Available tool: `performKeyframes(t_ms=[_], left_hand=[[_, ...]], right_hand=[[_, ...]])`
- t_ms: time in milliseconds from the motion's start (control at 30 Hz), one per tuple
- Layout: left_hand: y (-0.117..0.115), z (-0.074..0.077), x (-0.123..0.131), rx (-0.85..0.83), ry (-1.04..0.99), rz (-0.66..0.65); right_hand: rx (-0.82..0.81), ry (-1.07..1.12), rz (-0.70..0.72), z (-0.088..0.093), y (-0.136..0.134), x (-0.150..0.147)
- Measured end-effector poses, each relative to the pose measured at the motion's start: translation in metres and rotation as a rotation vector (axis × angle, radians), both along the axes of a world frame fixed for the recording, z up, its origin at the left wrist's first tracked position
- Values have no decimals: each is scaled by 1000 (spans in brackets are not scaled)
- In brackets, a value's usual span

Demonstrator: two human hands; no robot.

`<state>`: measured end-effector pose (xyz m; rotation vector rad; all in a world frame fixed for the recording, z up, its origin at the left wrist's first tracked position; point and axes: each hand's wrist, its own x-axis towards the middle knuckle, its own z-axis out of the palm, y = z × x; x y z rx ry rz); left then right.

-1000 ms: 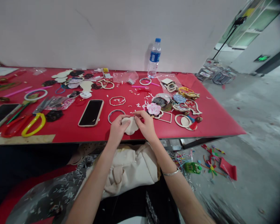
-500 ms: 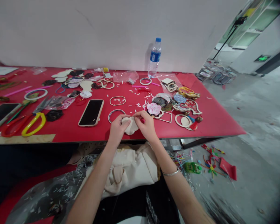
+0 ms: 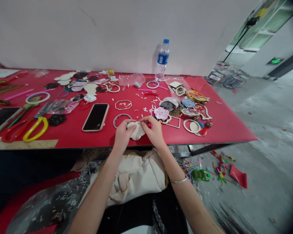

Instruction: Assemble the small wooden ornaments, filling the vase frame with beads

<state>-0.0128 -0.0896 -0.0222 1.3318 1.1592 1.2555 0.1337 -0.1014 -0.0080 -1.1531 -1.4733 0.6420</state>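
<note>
Between my two hands, just above the table's front edge, is a cream flower-shaped piece (image 3: 137,132) with scalloped edges. My left hand (image 3: 123,132) pinches its left side, thumb on top. At its upper right edge, the fingers of my right hand (image 3: 151,129) are closed on the rim. Behind my left hand lies a round ring frame (image 3: 121,119), partly covered by the fingers. A pink flower-shaped piece (image 3: 161,113) rests on the table just beyond my right hand. What the fingertips cover underneath is hidden.
A phone (image 3: 95,117) lies left of my hands, with yellow-handled scissors (image 3: 36,130) farther left. A water bottle (image 3: 162,61) stands at the back against the wall. Wooden frames, fabric pieces and white scraps are strewn over the red table (image 3: 224,120). A cream bag (image 3: 139,178) sits on my lap.
Almost nothing differs. Both hands keep hold of the cream flower-shaped piece in the same place, and the view has shifted very slightly.
</note>
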Motion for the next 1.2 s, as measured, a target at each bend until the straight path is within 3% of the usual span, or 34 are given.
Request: performKeyframes(t_ms=[333,900,1200], left_hand=[[-2,3,0,25,31,-40],[-2,2,-2,14,55,-75],[-9,12,-1,90,177,-74]], right_hand=[[-76,143,35,-2,2,1],[-81,120,43,-1,2,0],[-56,54,73,-2,2,1]])
